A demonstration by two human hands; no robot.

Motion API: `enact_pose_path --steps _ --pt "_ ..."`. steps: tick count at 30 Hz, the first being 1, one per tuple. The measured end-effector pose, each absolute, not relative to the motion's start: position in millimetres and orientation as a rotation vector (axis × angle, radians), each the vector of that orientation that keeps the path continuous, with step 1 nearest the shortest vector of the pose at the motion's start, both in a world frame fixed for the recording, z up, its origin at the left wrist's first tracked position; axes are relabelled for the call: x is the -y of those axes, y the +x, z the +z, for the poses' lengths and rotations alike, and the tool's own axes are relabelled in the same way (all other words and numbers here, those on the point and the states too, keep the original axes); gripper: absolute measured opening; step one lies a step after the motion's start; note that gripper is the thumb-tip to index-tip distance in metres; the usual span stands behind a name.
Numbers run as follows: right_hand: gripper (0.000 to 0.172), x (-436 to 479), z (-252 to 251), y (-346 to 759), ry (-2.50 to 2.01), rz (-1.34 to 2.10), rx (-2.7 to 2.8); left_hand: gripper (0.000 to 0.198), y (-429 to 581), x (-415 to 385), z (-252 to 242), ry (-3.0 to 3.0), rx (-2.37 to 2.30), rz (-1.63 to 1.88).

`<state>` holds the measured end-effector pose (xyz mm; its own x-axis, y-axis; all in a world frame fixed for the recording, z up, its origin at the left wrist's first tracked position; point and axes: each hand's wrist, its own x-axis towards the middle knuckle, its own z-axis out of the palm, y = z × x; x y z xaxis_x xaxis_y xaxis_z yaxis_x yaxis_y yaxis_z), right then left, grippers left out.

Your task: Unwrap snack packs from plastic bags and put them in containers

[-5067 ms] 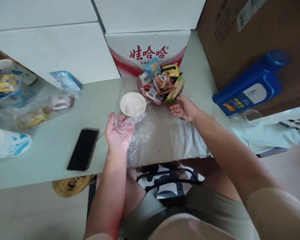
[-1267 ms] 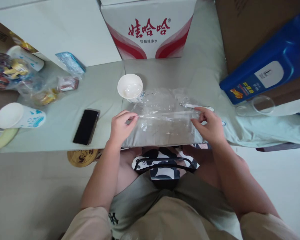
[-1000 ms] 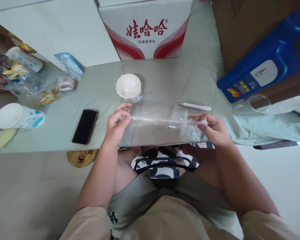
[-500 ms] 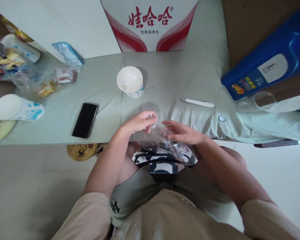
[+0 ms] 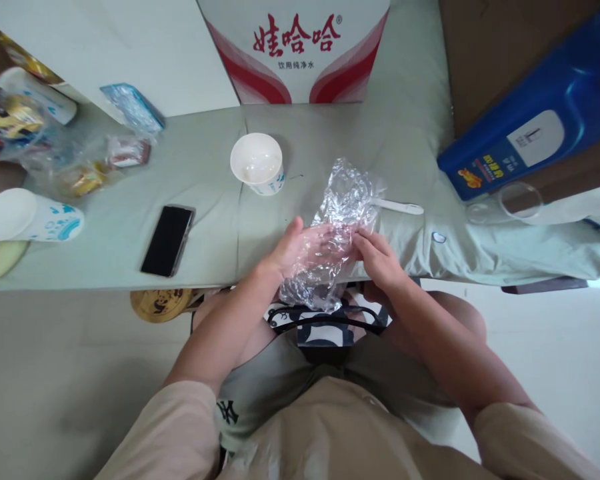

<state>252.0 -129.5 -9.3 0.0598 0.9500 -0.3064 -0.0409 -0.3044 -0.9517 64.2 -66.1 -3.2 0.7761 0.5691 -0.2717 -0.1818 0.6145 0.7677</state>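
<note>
On the green cloth (image 5: pixel 205 163) above a pale floor (image 5: pixel 35 373), a cup (image 5: pixel 257 167) stands before a carton (image 5: pixel 300 87); across the front edge, film (image 5: pixel 345 190) covers the flat left hand (image 5: pixel 303 249), the right hand (image 5: pixel 379 257) pinching it.

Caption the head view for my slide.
Left hand and right hand handling crinkled clear plastic, with a white paper cup nearby.

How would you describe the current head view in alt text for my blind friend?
A person's open left hand shows partly through crumpled clear plastic film, which the right hand pinches, at the edge of a cloth-covered table. Beyond stands a white paper cup; a black smartphone lies to the left, and a blue bottle is on the right.
</note>
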Motion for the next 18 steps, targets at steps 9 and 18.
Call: enact_pose_path --steps 9,18 --pt "0.027 129.9 -1.4 270.9 -1.554 1.086 1.272 0.053 59.4 57.7 5.4 0.963 -0.79 0.366" --pt "0.018 125.0 -15.0 274.7 -1.223 0.81 1.158 0.044 62.8 56.9 -3.6 1.002 -0.814 0.612"
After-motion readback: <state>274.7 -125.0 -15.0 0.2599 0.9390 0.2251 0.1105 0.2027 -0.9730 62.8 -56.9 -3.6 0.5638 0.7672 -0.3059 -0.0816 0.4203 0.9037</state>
